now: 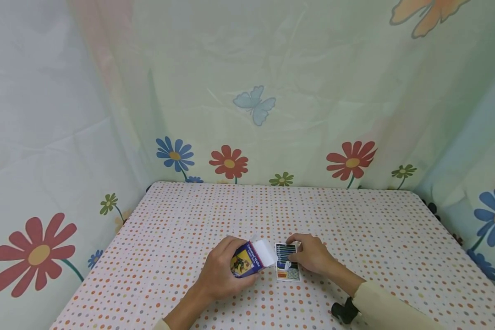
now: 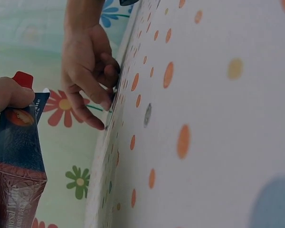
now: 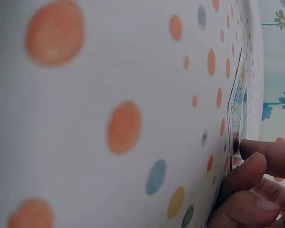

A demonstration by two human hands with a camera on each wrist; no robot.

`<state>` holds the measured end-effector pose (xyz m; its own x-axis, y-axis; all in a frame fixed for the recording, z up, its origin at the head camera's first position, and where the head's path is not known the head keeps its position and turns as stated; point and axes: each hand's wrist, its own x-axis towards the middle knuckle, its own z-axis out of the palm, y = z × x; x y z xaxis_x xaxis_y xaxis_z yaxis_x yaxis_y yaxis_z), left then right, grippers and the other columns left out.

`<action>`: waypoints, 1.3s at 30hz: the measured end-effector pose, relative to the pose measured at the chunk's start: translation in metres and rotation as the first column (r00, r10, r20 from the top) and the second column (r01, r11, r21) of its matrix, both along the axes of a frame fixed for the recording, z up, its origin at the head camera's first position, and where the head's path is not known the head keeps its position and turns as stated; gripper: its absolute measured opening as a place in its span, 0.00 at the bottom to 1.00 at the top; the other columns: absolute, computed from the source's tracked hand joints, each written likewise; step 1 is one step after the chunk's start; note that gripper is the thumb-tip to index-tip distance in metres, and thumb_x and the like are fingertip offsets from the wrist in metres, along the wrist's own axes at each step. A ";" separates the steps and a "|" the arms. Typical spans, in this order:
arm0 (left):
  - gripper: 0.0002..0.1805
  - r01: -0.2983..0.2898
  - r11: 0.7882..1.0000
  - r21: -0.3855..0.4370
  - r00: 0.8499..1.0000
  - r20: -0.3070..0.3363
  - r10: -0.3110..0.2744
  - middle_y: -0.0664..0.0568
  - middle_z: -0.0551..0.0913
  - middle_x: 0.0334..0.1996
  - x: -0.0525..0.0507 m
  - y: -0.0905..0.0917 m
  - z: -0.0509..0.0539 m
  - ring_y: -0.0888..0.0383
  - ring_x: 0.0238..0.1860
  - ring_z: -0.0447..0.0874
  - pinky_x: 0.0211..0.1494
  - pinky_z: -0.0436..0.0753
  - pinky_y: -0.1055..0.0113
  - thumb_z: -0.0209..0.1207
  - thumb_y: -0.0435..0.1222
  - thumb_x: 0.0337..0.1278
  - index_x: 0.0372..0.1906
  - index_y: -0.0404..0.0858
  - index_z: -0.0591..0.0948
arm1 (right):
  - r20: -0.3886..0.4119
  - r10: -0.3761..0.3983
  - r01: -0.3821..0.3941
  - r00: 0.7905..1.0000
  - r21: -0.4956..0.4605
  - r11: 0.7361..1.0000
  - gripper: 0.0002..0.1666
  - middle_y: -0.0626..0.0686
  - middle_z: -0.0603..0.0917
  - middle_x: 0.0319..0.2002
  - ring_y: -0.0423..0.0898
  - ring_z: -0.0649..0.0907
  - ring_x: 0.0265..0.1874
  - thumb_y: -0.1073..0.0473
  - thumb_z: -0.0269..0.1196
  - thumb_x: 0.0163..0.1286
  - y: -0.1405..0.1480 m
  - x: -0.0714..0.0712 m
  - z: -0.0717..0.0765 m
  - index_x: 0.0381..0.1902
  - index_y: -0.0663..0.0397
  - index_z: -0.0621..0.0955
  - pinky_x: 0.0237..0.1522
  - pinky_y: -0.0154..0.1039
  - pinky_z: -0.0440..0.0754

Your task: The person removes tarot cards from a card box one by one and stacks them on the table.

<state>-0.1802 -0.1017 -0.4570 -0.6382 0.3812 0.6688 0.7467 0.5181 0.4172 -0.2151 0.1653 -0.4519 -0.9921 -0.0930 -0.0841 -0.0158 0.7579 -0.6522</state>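
My left hand point(image 1: 224, 270) grips a blue and yellow tarot card box point(image 1: 245, 260) lettered "Universal Waite", held tilted above the table with its white end flap raised toward the right. In the left wrist view, the thumb lies across the box point(image 2: 21, 137) near its top end. A tarot card point(image 1: 286, 273) with a dark upper picture lies flat on the table just right of the box. Fingers of my right hand point(image 1: 312, 254) rest on the card's upper right part. Close to the cloth, the right wrist view shows the card point(image 3: 238, 107) edge-on beside the fingertips.
A polka-dot cloth point(image 1: 214, 211) covers the table. Near the right sleeve sits a small black object point(image 1: 344, 311). Flower-printed curtains point(image 1: 297, 151) hang behind the table and at both sides.
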 end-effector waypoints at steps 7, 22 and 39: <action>0.38 -0.008 1.000 -0.003 1.000 0.028 0.008 0.59 0.77 0.49 0.001 0.000 0.001 0.67 0.42 0.77 0.41 0.81 0.76 0.81 0.46 0.34 0.56 0.43 0.78 | -0.100 -0.035 0.029 0.994 -0.064 0.998 0.20 0.49 0.76 0.17 0.44 0.74 0.10 0.62 0.67 0.65 -0.003 0.004 0.001 0.55 0.56 0.83 0.15 0.35 0.68; 0.37 0.000 1.000 -0.012 1.000 0.008 0.001 0.59 0.78 0.48 0.000 0.000 0.000 0.67 0.40 0.77 0.40 0.80 0.77 0.80 0.48 0.35 0.55 0.43 0.79 | -0.272 -0.070 -0.092 0.960 -0.539 0.837 0.06 0.52 0.80 0.26 0.39 0.73 0.19 0.67 0.68 0.64 -0.038 0.039 0.024 0.39 0.58 0.84 0.22 0.31 0.72; 0.35 0.005 1.000 -0.028 1.000 0.013 -0.005 0.59 0.77 0.48 0.001 -0.001 0.002 0.67 0.41 0.76 0.42 0.80 0.78 0.78 0.50 0.39 0.55 0.43 0.78 | -0.141 0.100 -0.160 0.985 -0.523 0.837 0.11 0.52 0.81 0.28 0.41 0.76 0.20 0.66 0.70 0.57 -0.053 0.041 0.027 0.38 0.60 0.83 0.21 0.31 0.75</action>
<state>-0.1788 -0.1022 -0.4548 -0.6445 0.4034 0.6496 0.7442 0.5261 0.4117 -0.1742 0.1122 -0.4246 -0.9678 -0.2224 0.1179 -0.1797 0.2824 -0.9423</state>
